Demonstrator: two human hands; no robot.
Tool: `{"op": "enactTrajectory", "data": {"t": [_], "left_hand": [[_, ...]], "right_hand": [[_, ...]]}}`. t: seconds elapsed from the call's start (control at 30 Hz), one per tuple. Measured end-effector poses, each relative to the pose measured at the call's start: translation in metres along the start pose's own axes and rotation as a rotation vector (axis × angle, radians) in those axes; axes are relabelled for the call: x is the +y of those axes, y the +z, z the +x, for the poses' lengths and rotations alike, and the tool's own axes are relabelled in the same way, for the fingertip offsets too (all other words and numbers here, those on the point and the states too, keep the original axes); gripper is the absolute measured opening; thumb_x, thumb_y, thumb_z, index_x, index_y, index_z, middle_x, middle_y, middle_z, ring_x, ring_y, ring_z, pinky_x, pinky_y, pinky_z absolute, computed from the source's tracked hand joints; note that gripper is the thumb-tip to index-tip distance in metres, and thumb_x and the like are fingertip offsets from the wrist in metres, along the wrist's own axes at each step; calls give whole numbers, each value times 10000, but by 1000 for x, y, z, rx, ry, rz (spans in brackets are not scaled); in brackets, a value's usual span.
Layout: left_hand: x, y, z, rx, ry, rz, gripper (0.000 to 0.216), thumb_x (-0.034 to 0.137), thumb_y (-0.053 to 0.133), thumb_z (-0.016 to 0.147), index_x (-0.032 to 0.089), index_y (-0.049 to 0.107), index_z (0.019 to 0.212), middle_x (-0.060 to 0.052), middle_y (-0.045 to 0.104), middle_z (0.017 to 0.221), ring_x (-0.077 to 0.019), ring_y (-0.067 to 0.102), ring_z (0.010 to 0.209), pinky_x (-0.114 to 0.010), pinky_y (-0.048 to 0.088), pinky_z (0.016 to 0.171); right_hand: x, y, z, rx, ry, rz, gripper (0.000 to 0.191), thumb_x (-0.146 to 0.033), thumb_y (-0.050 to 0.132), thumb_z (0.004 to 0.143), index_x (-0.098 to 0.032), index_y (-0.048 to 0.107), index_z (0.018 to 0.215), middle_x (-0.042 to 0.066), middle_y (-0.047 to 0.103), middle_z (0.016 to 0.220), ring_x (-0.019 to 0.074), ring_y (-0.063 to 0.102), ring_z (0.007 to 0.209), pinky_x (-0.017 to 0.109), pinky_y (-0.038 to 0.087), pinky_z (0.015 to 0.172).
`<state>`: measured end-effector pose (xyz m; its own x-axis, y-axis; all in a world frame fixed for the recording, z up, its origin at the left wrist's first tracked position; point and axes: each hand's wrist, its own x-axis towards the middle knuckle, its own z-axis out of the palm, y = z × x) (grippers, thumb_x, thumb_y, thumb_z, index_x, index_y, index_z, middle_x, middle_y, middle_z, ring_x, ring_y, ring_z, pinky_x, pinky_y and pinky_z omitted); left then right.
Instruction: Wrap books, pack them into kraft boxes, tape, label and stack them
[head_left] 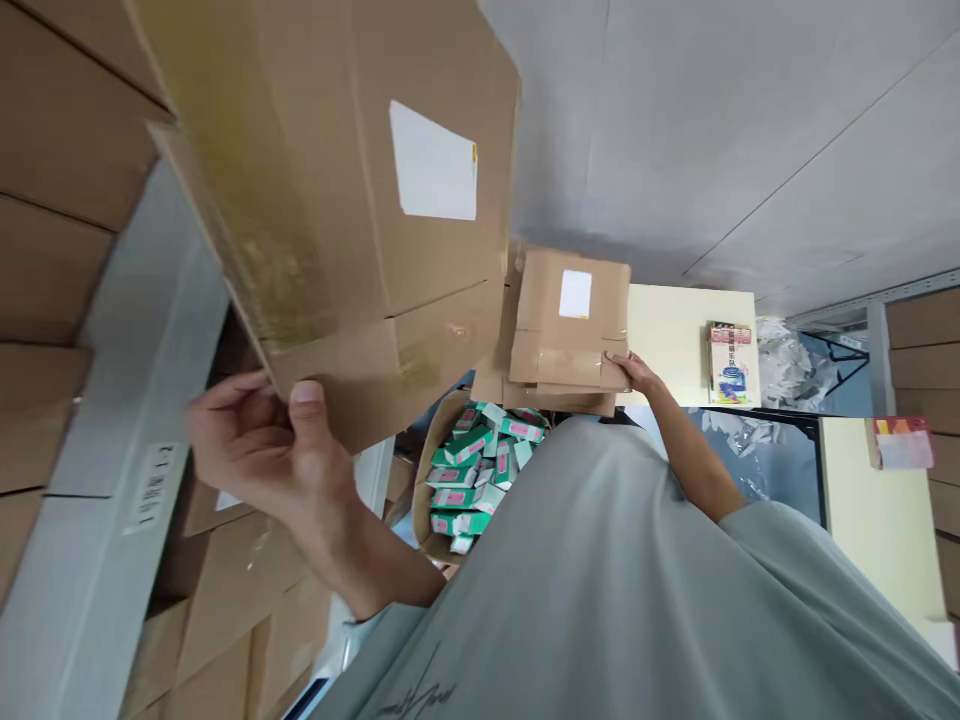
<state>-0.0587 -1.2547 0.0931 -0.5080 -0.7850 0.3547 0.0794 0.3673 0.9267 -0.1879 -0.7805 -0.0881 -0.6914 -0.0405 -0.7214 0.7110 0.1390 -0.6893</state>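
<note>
My left hand is closed on the lower edge of a large flattened cardboard box, with the thumb over the near face. The cardboard is raised and tilted close to the camera, bearing brown tape and a white label. Across from it, my right hand pinches the right edge of a smaller flattened cardboard box, thumb on top. That piece also carries a white label and lies on other flattened cardboard on a cream table. The fingers under its edge are hidden.
Below the table's left end stands an open carton full of small green and white boxes. A grey shelf post and stacked cartons line the left. A colourful booklet or box lies on the table; crumpled plastic bags sit beyond it.
</note>
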Motion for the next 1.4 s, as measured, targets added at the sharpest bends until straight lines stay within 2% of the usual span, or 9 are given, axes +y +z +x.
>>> {"op": "enactTrajectory", "data": {"t": [0.13,0.23,0.33,0.47,0.67,0.87,1.03,1.27,1.4], "left_hand": [[27,17,-20,-69,9,-37,440,489,901,766,229,715,1068,-18,711,950,-183,720,859,-313,601,815],[41,42,-35,-203,-55,-82,360,435,892,819,237,734,1076,-16,763,936,-183,743,836,-297,595,774],[44,80,-52,-386,-134,-125,345,429,893,845,234,742,1086,-17,792,919,-178,761,809,-286,600,763],[49,147,-88,-713,-140,-188,354,484,879,905,233,745,1116,-36,814,951,-177,792,836,-264,623,771],[112,243,-172,-1160,68,-302,350,544,820,999,232,766,1149,-82,845,1068,-226,848,987,-307,683,898],[192,322,-278,-1464,307,-324,330,548,804,1007,250,806,1148,-95,870,1129,-259,863,1070,-345,698,988],[270,383,-402,-1713,510,-372,303,555,744,1015,298,826,1152,-88,879,1133,-307,859,1069,-420,711,993],[388,425,-571,-1932,992,-545,253,407,623,1084,295,834,1166,-81,860,1243,-317,792,1228,-440,644,1092],[427,447,-646,-2024,1143,-635,245,364,601,1105,281,822,1172,-95,807,1197,-312,751,1173,-446,624,1070]], "right_hand": [[13,19,5,146,-21,-72,563,-462,1043,706,-195,739,1097,142,885,1183,316,808,1167,523,670,1145],[9,-5,-6,310,-70,-85,639,-494,1045,690,-200,717,1153,188,855,1263,358,776,1259,579,628,1192],[0,-62,-37,462,-171,-36,704,-633,945,788,-212,704,1299,198,814,1380,345,755,1335,549,606,1222],[4,-162,-116,739,-456,18,882,-804,849,811,-235,665,1460,200,775,1460,334,754,1345,538,607,1218],[48,-267,-252,1161,-614,42,960,-791,864,839,-277,596,1605,205,711,1570,356,726,1410,565,637,1154],[109,-341,-359,1400,-615,108,973,-767,856,878,-327,549,1691,194,643,1682,373,664,1515,590,614,1207],[159,-415,-453,1525,-594,92,998,-728,868,900,-380,489,1755,157,579,1768,378,607,1581,620,575,1261],[234,-485,-545,1704,-495,158,1011,-652,879,894,-360,476,1774,160,613,1725,326,725,1360,490,689,1058],[278,-504,-572,1866,-377,246,773,-608,836,922,-302,627,1601,142,726,1501,277,774,1181,404,702,908]]}}
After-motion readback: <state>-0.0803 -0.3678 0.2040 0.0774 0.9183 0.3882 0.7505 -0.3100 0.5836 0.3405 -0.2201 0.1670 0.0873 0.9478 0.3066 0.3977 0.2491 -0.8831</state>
